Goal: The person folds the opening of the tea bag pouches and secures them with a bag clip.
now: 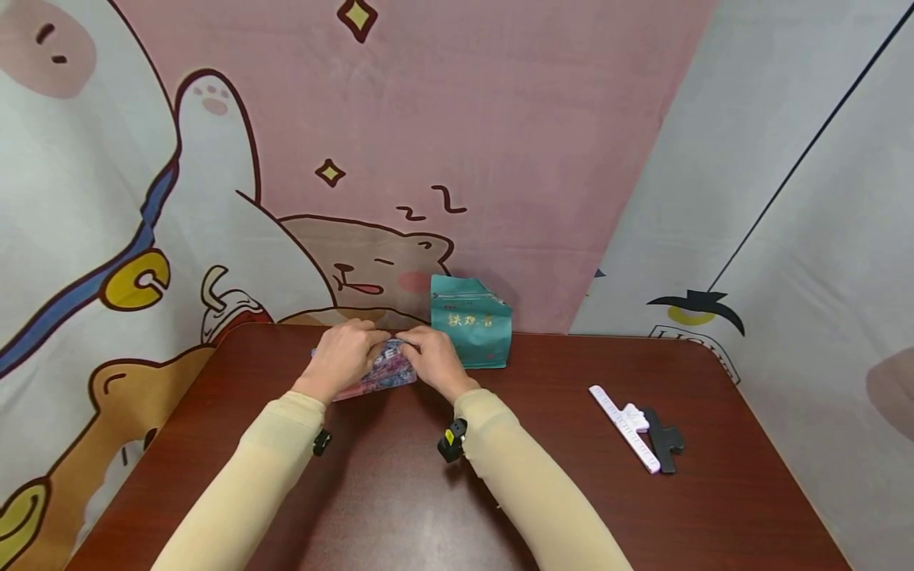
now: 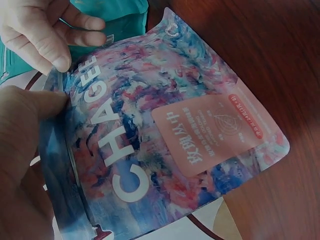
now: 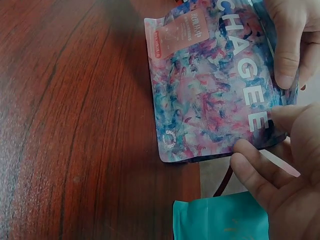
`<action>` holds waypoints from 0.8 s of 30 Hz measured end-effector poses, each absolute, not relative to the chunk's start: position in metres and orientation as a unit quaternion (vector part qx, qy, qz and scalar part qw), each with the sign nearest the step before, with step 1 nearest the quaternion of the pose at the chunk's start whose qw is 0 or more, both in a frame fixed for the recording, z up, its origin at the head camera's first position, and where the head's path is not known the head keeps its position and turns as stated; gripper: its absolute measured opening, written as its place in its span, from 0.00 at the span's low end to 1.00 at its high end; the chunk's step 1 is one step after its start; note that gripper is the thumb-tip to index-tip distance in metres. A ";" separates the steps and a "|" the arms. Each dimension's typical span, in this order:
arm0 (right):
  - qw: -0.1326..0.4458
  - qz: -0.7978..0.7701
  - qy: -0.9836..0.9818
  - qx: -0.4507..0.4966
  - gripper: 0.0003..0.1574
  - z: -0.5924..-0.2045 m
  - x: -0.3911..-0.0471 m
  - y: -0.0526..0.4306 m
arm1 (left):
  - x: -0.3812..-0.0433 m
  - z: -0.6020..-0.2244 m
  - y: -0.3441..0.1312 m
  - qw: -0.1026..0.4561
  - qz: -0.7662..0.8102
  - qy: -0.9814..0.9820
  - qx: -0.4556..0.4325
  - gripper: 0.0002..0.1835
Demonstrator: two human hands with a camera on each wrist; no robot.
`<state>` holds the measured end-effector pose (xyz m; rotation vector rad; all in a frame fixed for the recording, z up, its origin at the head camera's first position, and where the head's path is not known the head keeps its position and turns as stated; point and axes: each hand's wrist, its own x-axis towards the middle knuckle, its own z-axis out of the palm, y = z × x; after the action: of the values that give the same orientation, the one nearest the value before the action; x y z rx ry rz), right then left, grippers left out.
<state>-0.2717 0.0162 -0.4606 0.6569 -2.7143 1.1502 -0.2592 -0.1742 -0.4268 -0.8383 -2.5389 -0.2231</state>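
Both hands are at a tea pouch (image 2: 135,115) with a blue and pink painted pattern, white CHAGEE lettering and a pink label. The left hand (image 1: 343,361) pinches its top strip, thumb on the printed front. At the same strip, the right hand (image 1: 437,363) pinches the corner by the last letters, its other fingers (image 3: 252,172) along the pouch's side. The two thumbs are close together. In the head view the pouch tilts over the back of the table, partly covered by the hands.
A teal pouch (image 1: 471,337) with gold characters stands against the backdrop, just right of the hands. Toward the table's right side lie a white sealing clip (image 1: 625,428) and a black clip (image 1: 664,444), side by side. A cartoon-printed cloth (image 1: 500,143) hangs behind the brown table (image 1: 385,476).
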 end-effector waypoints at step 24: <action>0.066 0.394 -0.876 0.269 0.22 -0.467 -0.273 0.024 | -0.258 -0.426 -0.171 0.176 -0.105 -0.944 -0.257 0.14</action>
<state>-0.2730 0.0244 -0.4672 0.8104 -2.6431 1.1878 -0.2580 -0.1711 -0.4255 -0.7281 -2.6746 -0.2962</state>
